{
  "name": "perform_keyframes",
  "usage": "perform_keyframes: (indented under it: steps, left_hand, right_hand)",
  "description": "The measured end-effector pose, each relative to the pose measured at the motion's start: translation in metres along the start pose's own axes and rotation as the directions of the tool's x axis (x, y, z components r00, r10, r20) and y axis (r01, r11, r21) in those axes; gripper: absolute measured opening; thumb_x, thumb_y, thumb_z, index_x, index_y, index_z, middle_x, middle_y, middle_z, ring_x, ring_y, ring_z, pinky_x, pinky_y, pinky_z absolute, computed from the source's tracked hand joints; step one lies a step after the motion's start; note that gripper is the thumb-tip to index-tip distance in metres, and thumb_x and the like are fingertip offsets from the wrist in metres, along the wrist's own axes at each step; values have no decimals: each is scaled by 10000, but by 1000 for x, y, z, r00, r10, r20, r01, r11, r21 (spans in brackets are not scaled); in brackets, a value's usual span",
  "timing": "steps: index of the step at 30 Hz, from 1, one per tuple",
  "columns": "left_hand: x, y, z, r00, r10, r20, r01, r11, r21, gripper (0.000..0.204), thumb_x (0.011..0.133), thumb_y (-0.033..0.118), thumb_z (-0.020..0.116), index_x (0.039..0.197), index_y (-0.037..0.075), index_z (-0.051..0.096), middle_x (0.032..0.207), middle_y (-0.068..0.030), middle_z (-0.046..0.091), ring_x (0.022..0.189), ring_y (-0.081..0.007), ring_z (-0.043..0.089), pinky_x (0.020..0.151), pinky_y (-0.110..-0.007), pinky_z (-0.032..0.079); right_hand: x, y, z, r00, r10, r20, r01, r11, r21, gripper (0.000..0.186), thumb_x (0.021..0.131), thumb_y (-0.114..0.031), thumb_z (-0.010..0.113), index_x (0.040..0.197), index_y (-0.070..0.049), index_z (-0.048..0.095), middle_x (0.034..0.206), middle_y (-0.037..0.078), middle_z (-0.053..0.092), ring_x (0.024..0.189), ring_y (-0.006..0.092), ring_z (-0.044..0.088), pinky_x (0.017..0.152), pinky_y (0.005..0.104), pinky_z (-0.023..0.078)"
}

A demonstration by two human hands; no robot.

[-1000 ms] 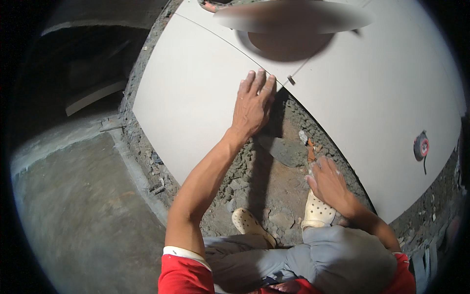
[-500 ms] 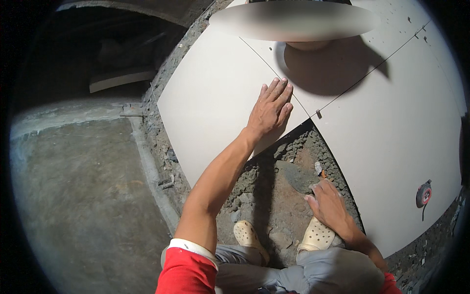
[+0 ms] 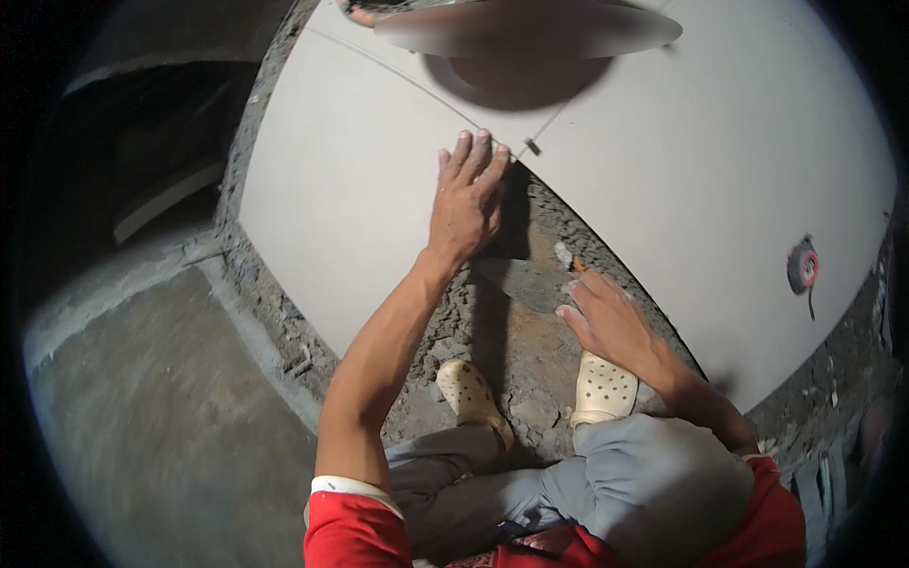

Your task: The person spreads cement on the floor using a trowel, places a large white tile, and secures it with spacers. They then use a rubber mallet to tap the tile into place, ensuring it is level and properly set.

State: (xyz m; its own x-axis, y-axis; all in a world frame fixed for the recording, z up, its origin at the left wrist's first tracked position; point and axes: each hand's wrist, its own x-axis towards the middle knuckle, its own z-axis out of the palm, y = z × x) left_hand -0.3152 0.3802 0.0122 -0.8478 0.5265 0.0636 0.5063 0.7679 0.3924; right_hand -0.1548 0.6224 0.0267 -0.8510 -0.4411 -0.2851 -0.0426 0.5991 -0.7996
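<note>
My left hand (image 3: 464, 208) rests with fingers apart on a large white tile (image 3: 322, 189), at its inner edge near the corner joint. My right hand (image 3: 608, 320) is closed round the handle end of a mortar-smeared trowel (image 3: 516, 282), whose blade lies over the uncovered patch of rough mortar and dirt (image 3: 530, 360) between the tiles. The handle is mostly hidden by my fingers. A small dark clip (image 3: 532, 147) stands in the joint just beyond that patch. To the right, a tape measure (image 3: 803, 265) lies on another white tile (image 3: 720, 170).
A blurred shape (image 3: 525, 33), apparently a person, is at the far side with fingers (image 3: 362, 15) showing and a shadow on the tiles. Rubble borders the tiles. A concrete floor (image 3: 151, 379) and dark recess lie left. My clogged feet (image 3: 606, 383) are in the untiled patch.
The view has shifted back and forth. My left hand stays at the tile's edge; my right hand has edged slightly forward on the trowel side. The blurred shape at the top has shifted.
</note>
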Motion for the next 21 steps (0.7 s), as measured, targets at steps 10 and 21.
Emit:
perform_keyframes:
  steps: [10, 21]
  left_hand:
    - [15, -8, 12, 1000, 1, -13, -1, 1000, 0, 536, 1002, 95, 566, 1537, 113, 533, 1646, -167, 421, 1554, -410, 316, 1268, -583, 202]
    - [25, -35, -5, 995, -11, 96, 9, 1000, 16, 551, 1076, 243, 483, 1592, 57, 427, 1697, -200, 311, 1582, -410, 247, 1263, -615, 172]
  right_hand:
    - [-30, -1, 6, 978, 13, -210, -11, 1000, 12, 213, 933, -54, 563, 1101, -14, 688, 1038, 167, 550, 967, 381, 582, 820, 482, 520]
    - [-50, -19, -21, 966, 125, -225, -106, 990, 95, 302, 956, -87, 586, 1228, -8, 692, 1069, 184, 630, 989, 380, 633, 882, 459, 527]
